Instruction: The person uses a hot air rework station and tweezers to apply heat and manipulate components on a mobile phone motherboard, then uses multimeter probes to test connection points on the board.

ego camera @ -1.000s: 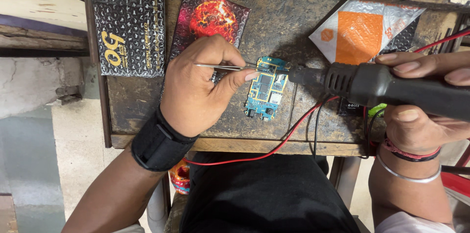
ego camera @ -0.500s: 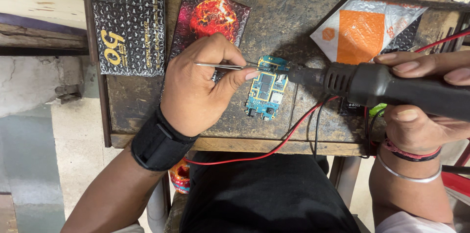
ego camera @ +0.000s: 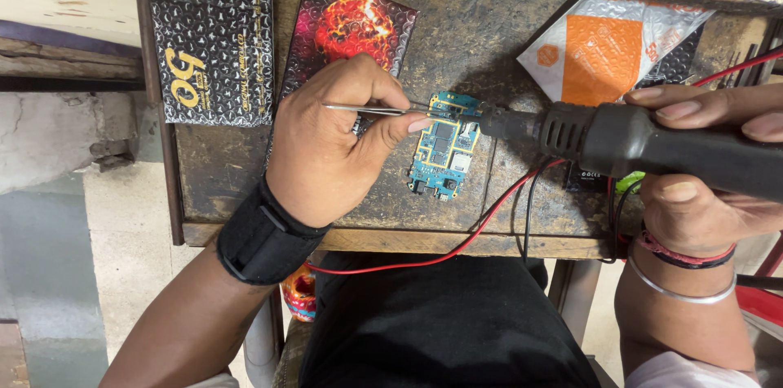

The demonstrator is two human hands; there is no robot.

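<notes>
Right at the middle of our worn wooden desk [ego camera: 522,21] lies a small blue circuit board [ego camera: 444,147], flat, with its long side running away from us and its metal shields facing up. Our left hand [ego camera: 334,139] rests just to the left of it, the fingers [ego camera: 390,125] pinched shut on a pair of slim metal tweezers [ego camera: 375,110] whose tips reach the upper edge of the board. From the right, our right hand [ego camera: 701,184] is wrapped around the thick black handle of a hot-air tool [ego camera: 644,143], the fingers closed over it; its dark nozzle points left and ends at the board's upper right corner, though we cannot tell whether it touches.

A red wire [ego camera: 481,229] and a black wire [ego camera: 526,208] loop across the desk below the tool and over the front edge. On our left wrist sits a black wrist strap [ego camera: 265,241]; the right wrist carries a metal bangle [ego camera: 677,290].

Farther out, a red-and-black bubble pouch [ego camera: 351,25] lies beyond the left hand, a black bubble pouch [ego camera: 214,37] with yellow print lies at the desk's left end, and an orange-and-white packet [ego camera: 608,49] lies beyond the tool. Our dark trousers [ego camera: 440,331] show below the front edge of the desk.
</notes>
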